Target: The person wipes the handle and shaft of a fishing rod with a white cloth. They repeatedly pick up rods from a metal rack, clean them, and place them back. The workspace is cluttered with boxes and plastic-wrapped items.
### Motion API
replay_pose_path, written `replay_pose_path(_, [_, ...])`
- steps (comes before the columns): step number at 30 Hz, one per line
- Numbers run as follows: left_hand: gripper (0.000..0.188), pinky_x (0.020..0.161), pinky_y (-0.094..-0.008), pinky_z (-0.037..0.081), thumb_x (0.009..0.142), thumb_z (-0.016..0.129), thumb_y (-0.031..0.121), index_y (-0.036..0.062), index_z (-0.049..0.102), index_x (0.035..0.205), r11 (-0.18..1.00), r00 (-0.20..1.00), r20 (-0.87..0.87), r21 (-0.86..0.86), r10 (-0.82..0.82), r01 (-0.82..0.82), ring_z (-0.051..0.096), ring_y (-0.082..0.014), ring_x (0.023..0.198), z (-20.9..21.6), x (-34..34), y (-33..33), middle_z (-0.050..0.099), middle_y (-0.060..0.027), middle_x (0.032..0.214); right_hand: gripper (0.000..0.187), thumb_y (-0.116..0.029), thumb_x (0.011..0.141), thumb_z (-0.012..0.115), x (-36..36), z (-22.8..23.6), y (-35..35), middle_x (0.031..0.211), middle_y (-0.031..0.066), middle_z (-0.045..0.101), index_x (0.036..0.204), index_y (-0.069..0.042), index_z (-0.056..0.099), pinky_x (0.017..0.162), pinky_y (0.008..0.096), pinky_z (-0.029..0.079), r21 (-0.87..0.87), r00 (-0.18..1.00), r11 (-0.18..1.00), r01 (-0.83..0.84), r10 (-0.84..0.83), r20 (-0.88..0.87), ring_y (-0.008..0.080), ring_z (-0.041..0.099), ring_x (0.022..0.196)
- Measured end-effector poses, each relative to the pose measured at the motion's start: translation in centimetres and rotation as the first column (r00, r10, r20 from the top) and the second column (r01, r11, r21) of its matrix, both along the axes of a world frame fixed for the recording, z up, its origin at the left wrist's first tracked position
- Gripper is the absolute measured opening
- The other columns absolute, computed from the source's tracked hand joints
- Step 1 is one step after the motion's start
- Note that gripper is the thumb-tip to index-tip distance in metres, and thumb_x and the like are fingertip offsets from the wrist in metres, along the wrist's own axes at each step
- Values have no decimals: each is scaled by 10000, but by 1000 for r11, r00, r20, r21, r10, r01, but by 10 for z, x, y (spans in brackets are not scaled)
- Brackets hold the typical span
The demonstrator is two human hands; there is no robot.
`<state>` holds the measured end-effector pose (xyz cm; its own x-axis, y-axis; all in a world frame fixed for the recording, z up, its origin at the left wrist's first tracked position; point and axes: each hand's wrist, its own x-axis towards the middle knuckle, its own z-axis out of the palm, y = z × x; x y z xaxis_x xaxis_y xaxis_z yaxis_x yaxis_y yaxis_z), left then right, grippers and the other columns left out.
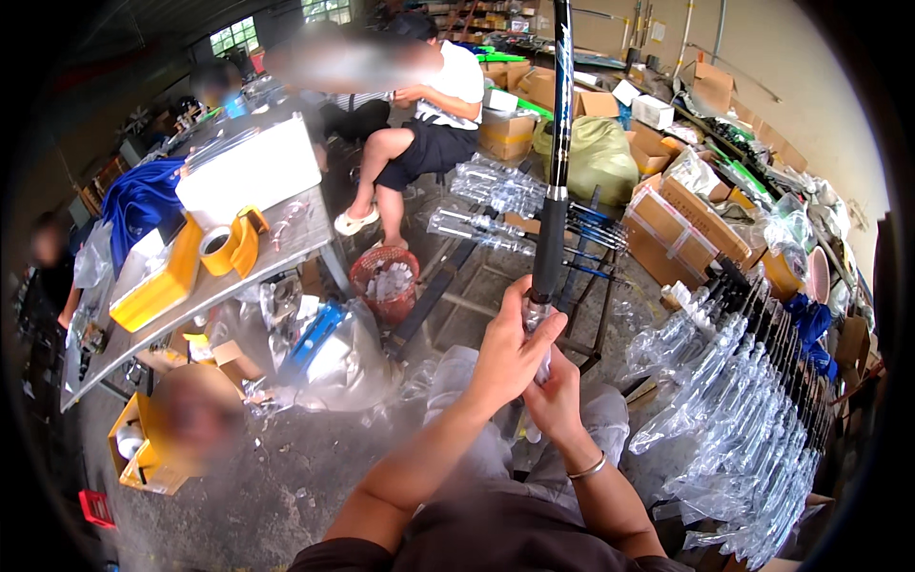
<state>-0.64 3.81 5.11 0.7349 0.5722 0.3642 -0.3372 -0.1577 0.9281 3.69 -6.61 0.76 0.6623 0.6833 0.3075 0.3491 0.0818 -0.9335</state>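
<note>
A black fishing rod (550, 243) stands nearly upright before me, its glossy upper shaft running out past the top edge. My left hand (515, 345) is closed around its lower handle, just under the dark foam grip. Clear plastic wrapping shows between the fingers there. Lower down, my right hand (555, 396), with a bangle at the wrist, is closed on the plastic-covered handle end. My fingers hide much of that part. Similar rods with plastic-wrapped handles (734, 419) lean in a row at my right. More wrapped handles (496, 191) lie on a metal stand ahead.
At left stands a grey table (286, 234) with a white box (250, 172) and yellow tape (217, 250). A red basket (384, 284) and a clear plastic sack (338, 357) sit on the floor. Another person (448, 86) sits ahead. Cardboard boxes (667, 234) are piled at right.
</note>
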Motion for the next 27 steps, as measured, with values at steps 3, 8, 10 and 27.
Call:
replay_pose_path(3, [397, 715, -303, 525, 957, 613, 251, -24, 473, 1209, 998, 992, -113, 36, 64, -61, 655, -170, 799, 2, -17, -1, 658, -95, 893, 198, -15, 801, 684, -16, 0, 8, 841, 41, 640, 986, 21, 623, 663, 261, 472, 82, 1000, 997, -14, 13, 10, 78, 553, 754])
replay_pose_path(8, [320, 653, -332, 535, 958, 606, 253, -23, 514, 1092, 993, 979, -166, 38, 119, -115, 680, -195, 687, 0, -41, -3, 677, -127, 795, 249, -90, 806, 736, -18, -10, 2, 869, 129, 658, 1007, 10, 629, 699, 328, 500, 69, 970, 985, -159, 143, 198, 225, 630, 744])
replay_pose_path(10, [286, 620, -306, 509, 973, 581, 260, -8, 511, 1047, 984, 974, -164, 118, 155, -137, 663, -169, 674, 5, -49, -2, 634, -80, 725, 250, -116, 810, 747, -15, -2, -9, 858, 138, 649, 1000, 4, 638, 691, 339, 501, 1, 939, 977, -213, 205, 275, 264, 630, 732])
replay_pose_path(27, [321, 549, -465, 480, 929, 621, 281, 1, 529, 1054, 702, 888, -117, 661, 444, -264, 647, -388, 639, 20, -25, -18, 639, -201, 711, 270, 63, 787, 609, 81, 145, -47, 899, 163, 567, 1047, -7, 607, 547, 380, 471, 162, 464, 980, 113, -196, 864, 355, 591, 637])
